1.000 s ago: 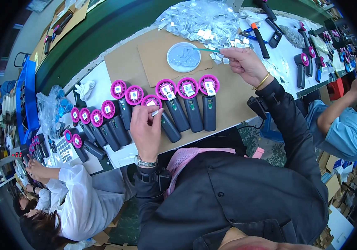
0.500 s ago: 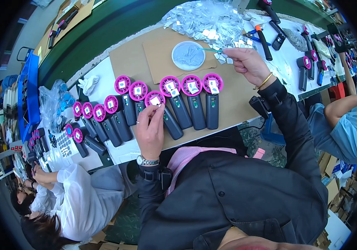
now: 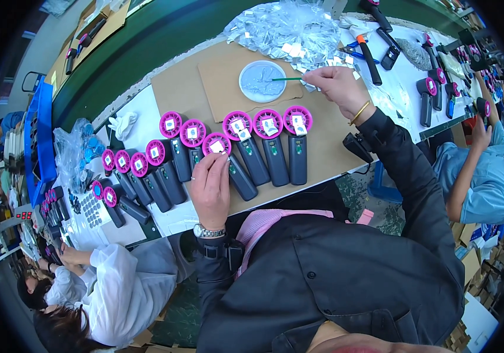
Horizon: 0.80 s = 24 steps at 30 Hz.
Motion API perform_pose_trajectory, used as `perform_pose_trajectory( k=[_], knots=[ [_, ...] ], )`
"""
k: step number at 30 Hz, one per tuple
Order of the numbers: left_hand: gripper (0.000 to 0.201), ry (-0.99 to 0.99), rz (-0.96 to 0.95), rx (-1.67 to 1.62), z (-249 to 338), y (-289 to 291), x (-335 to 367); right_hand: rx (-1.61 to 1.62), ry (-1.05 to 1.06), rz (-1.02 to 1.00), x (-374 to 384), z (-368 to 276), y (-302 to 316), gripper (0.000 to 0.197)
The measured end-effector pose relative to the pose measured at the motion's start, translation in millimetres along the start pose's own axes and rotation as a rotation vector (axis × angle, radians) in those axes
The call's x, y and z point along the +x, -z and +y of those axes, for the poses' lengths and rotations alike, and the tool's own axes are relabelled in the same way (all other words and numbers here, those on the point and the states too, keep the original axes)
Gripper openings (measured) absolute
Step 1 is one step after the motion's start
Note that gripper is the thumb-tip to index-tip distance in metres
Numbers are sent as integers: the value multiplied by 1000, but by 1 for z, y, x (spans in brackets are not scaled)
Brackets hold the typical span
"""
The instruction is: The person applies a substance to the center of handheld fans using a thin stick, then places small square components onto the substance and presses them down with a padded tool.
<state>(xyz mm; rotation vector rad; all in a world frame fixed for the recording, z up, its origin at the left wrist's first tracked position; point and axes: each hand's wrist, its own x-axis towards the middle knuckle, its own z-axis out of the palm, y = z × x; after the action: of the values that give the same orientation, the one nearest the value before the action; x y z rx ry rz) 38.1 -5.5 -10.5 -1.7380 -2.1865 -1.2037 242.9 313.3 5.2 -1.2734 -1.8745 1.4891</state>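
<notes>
Between the pinched fingers of my right hand (image 3: pixel 337 88) is a thin green stick (image 3: pixel 288 79), its tip over a round white dish (image 3: pixel 243 94) of clear paste. My left hand (image 3: pixel 210 183) has its fingers closed at the lower edge of a handheld fan (image 3: pixel 242 179) with a pink round head; what they grip, if anything, is hidden. A white square piece (image 3: pixel 216 146) lies on that fan's head. Beside it stretches a row of similar dark-handled fans (image 3: pixel 274 159), several with white squares bearing a grey-blue blob on their pink heads.
Behind the dish lies a clear bag (image 3: pixel 287 35) with many small silvery squares spilling out. Brown cardboard (image 3: pixel 322 141) covers the table here. An orange-and-black tool (image 3: pixel 369 59) and pliers (image 3: pixel 352 53) lie right of the bag. Co-workers sit at left (image 3: pixel 116 288) and right (image 3: pixel 475 170).
My right hand has shifted left and slightly down, bringing the green stick farther over the dish. The left hand's fingertips sit slightly lower against the fan head, off the white square.
</notes>
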Motion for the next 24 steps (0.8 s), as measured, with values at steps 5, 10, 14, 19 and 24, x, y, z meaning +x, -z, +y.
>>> perform_pose_trajectory(
  k=[5,10,14,19,24],
  knots=[
    [27,-13,4,21,0,1,0,318,-179,-134,-7,-20,13,29],
    [29,9,18,6,2,1,-1,337,-135,-78,-10,-10,17,25],
    [32,36,6,23,1,3,-4,421,-232,-87,-14,-11,20,17],
    [34,21,-11,92,-1,4,-7,581,-221,-163,-8,-20,31,12],
    [34,18,-11,92,-2,3,-8,643,-210,-210,-8,-26,36,14]
  ],
)
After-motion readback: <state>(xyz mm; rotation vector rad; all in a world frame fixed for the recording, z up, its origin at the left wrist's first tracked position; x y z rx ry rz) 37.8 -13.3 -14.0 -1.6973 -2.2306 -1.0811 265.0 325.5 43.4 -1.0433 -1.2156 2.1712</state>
